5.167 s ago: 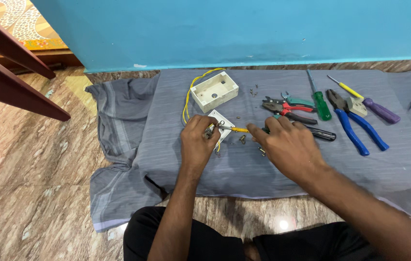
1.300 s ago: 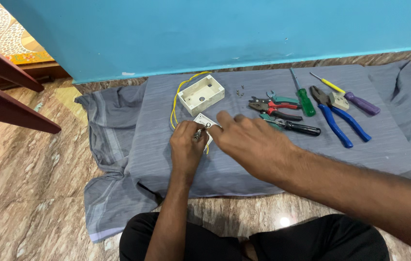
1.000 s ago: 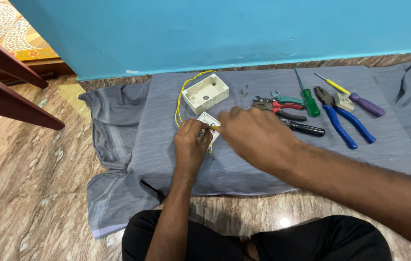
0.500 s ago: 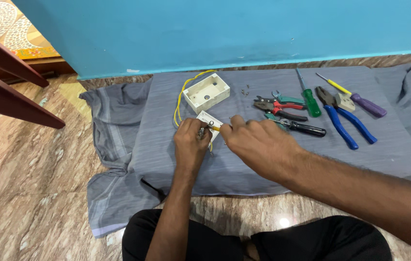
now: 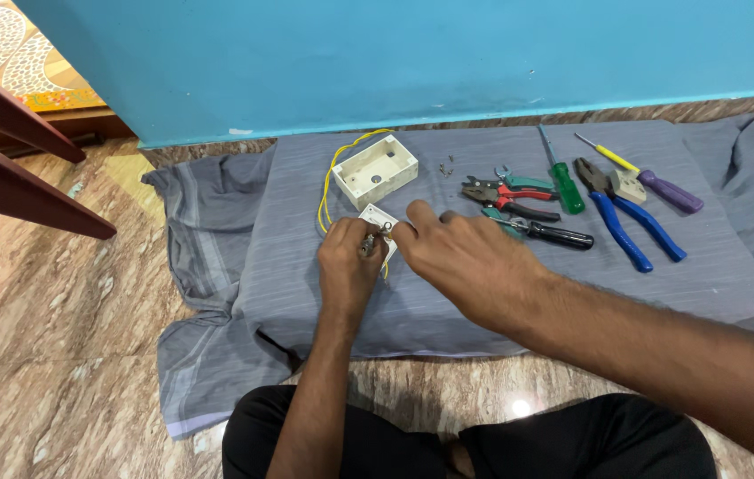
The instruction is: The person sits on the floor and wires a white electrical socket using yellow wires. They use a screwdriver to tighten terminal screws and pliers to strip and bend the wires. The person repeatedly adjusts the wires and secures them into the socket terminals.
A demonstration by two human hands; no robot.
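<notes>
Two bare forearms without sleeves, left hand point(image 5: 348, 266) and right hand point(image 5: 466, 259) free of gloves, rings or watch, no wristbands, black trousers point(image 5: 368, 439) over crossed legs at the near edge, plain dark fabric, unmarked

Cloth point(image 5: 501, 293) grey, faintly striped; wall point(image 5: 395, 62) teal; box point(image 5: 375, 170) cream; wire point(image 5: 331, 182) yellow; pliers point(image 5: 630, 226) blue-handled; floor point(image 5: 58, 337) marbled brown, perhaps.
</notes>
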